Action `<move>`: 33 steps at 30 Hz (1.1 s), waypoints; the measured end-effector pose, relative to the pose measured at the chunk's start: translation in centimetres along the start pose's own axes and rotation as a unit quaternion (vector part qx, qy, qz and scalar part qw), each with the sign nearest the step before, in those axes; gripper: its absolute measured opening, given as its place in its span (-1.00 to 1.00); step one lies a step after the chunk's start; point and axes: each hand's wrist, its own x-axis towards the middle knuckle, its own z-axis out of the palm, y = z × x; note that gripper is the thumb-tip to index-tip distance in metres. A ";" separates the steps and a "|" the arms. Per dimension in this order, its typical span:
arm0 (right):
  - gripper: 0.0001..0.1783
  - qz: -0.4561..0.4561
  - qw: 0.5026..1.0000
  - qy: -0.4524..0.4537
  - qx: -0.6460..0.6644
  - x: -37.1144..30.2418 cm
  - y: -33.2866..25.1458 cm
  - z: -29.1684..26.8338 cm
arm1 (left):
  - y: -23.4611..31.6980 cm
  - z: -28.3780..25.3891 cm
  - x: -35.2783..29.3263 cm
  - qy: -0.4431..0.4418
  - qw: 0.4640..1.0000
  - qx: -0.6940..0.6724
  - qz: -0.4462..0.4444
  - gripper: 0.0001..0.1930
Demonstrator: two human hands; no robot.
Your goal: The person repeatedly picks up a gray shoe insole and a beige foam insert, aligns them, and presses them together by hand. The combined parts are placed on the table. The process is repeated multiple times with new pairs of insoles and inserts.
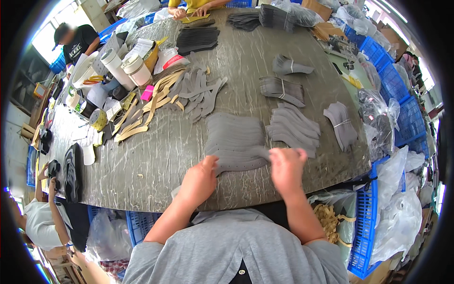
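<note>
Fanned out in overlapping rows, a spread of flat grey cut pieces (pixel 235 132) lies on the table in front of me. My left hand (pixel 201 176) has its fingers curled at the near left end of the lowest piece, gripping its edge. At the opposite end, my right hand (pixel 287 169) is closed in a pinch at the right tip of a grey piece, somewhat smeared by motion. Small holes run along the piece's near edge. Just right of the spread rests a second fanned group of grey pieces (pixel 294 127), close beyond my right hand.
Tied bundles of grey pieces (pixel 282 91) lie farther back and right. Loose grey and tan strips (pixel 156 102), a white flask (pixel 116 68) and a tape roll (pixel 98 119) crowd the left. A black shoe (pixel 73 173) stands at the left edge. Blue crates (pixel 366 227) flank the table; other people work around.
</note>
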 end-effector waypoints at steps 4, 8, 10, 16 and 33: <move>-0.77 0.047 0.979 0.087 -0.178 0.7 5.4 0.6 | 1.3 -0.4 0.5 -0.209 0.968 0.134 0.046 -0.50; -0.85 -0.019 0.994 0.030 0.107 0.8 -1.0 -0.5 | 0.4 -1.3 -0.2 -0.181 0.967 0.144 0.105 -0.43; -0.88 0.013 0.937 -0.084 0.339 -0.5 -5.4 -0.1 | 1.9 -1.9 -0.5 -0.080 0.985 0.078 0.130 -0.31; -0.89 0.122 0.776 -0.294 0.545 0.1 -8.8 -0.1 | 3.5 -2.2 -0.6 0.029 0.959 0.003 0.282 -0.06; -0.87 0.254 0.381 -0.246 0.854 0.3 -7.4 1.0 | 1.2 -3.5 0.3 0.001 0.970 -0.235 0.062 -0.60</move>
